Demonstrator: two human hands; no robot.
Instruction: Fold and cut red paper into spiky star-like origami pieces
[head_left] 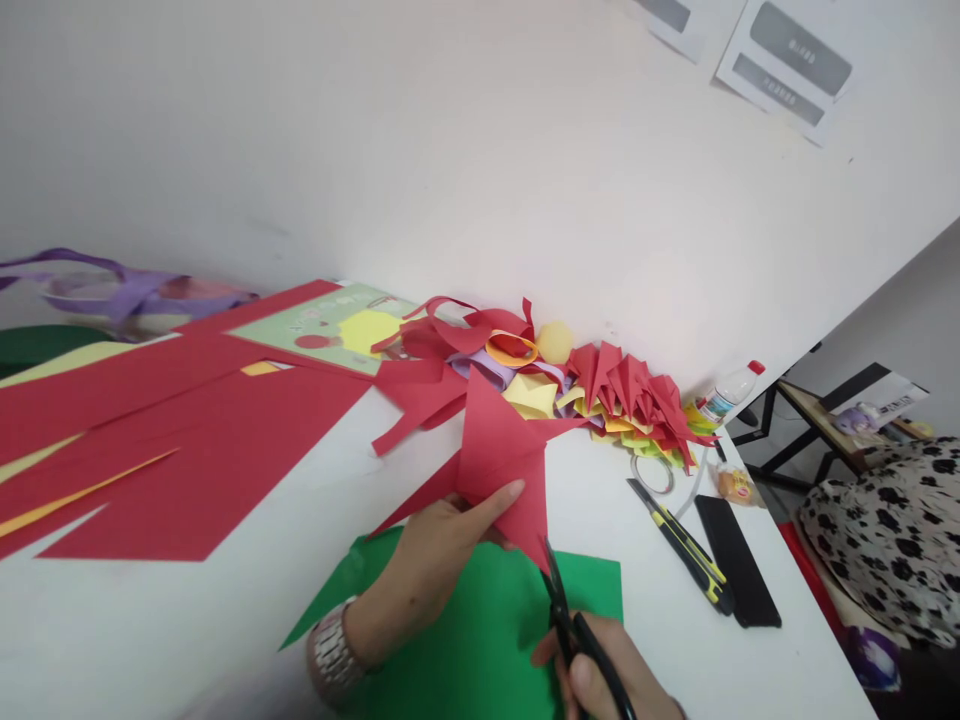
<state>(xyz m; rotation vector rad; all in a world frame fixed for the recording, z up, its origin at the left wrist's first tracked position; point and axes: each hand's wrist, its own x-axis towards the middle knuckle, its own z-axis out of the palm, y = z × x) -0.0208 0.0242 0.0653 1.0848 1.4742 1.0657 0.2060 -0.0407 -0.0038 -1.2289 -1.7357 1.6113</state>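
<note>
My left hand (450,545) grips a folded piece of red paper (499,460), thumb on top and fingers underneath. The paper is angular, with pointed corners. In my right hand (600,665) is a pair of black-handled scissors (559,600). Their blades meet the paper's lower right tip; how wide they stand apart is hard to see. Below both hands lies a green sheet of paper (465,630) on the white table (247,620).
Large red sheets (247,470) cover the table's left side. Behind my hands are folded paper shapes (622,385) and curled strips. To the right lie a utility knife (686,550), a roll of tape (652,474), a black flat object (737,560) and a bottle (724,395).
</note>
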